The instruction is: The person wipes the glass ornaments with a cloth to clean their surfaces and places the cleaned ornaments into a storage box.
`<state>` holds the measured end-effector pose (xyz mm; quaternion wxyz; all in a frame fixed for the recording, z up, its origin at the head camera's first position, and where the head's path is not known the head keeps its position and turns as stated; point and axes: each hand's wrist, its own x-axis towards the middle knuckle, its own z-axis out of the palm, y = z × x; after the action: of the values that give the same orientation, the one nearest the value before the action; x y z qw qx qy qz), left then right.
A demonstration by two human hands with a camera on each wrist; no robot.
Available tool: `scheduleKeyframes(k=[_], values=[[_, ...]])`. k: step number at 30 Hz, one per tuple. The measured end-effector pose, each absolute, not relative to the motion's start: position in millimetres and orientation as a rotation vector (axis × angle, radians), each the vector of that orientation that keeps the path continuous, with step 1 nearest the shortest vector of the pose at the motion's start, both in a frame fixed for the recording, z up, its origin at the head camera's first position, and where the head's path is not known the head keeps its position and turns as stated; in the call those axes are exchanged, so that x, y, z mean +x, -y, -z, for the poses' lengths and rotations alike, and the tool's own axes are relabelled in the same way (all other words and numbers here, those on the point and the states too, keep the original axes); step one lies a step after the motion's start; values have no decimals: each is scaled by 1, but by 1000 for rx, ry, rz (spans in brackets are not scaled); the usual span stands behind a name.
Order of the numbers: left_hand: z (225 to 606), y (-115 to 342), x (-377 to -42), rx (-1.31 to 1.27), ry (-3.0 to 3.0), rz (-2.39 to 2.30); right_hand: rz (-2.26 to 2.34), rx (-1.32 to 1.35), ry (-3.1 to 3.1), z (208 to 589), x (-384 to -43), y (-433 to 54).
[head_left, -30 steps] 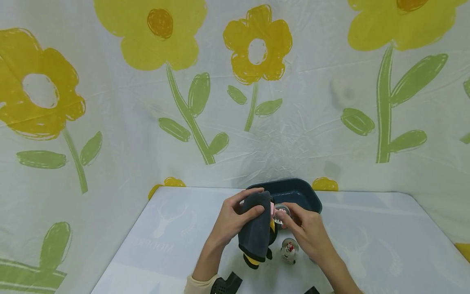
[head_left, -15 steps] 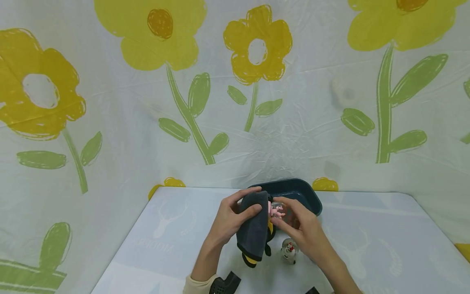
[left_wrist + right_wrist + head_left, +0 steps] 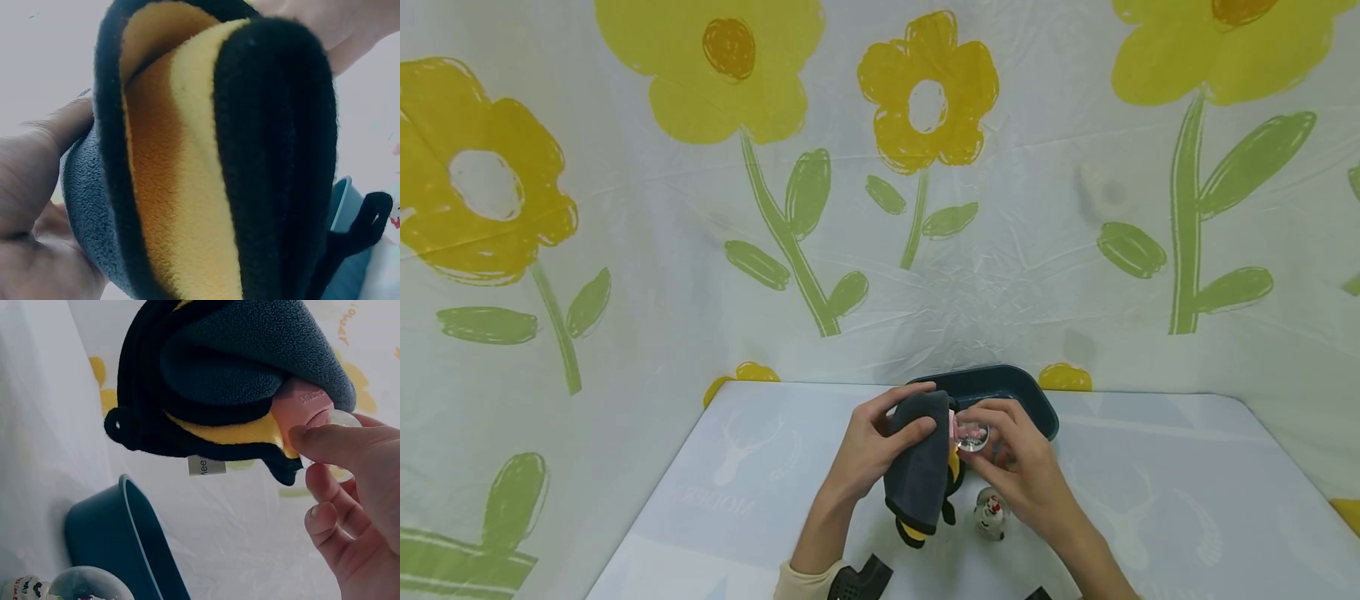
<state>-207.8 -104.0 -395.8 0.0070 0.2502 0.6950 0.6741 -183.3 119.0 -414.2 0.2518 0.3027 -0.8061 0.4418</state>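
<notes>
My left hand [image 3: 868, 446] grips a folded cloth [image 3: 917, 471], dark grey outside and yellow inside with black edging. The left wrist view looks into the fold, where the yellow lining [image 3: 194, 175] shows. Out of the cloth's right side sticks a small snow globe [image 3: 974, 437] with a clear dome and pink figures. Its pink base [image 3: 300, 409] is partly wrapped by the cloth. The thumb and fingers of my right hand [image 3: 1026, 458] pinch the globe. A second snow globe [image 3: 990, 515], with a white and red figure, lies on the table below my right hand.
Behind the hands stands a dark teal basin [image 3: 1036, 404], near the table's far edge. A black loop [image 3: 372, 219] hangs off the cloth, and a white label [image 3: 207, 465] sticks out from its edging. Beyond the table [image 3: 1150, 475] hangs a flower-printed sheet [image 3: 1022, 292].
My right fingers have shifted round the globe, and it has turned, so the dome now shows between them. The cloth has moved slightly left in the left hand's grip.
</notes>
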Motion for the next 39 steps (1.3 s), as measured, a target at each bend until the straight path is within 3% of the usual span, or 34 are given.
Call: scheduleKeyframes(k=[18,39], values=[[396,103,-209,734,-2168,-2123,-1172,876,2088,414,-183,-118],[395,101,-206,786,-2169,-2093,-1129,510,2372,417,-181,-117]])
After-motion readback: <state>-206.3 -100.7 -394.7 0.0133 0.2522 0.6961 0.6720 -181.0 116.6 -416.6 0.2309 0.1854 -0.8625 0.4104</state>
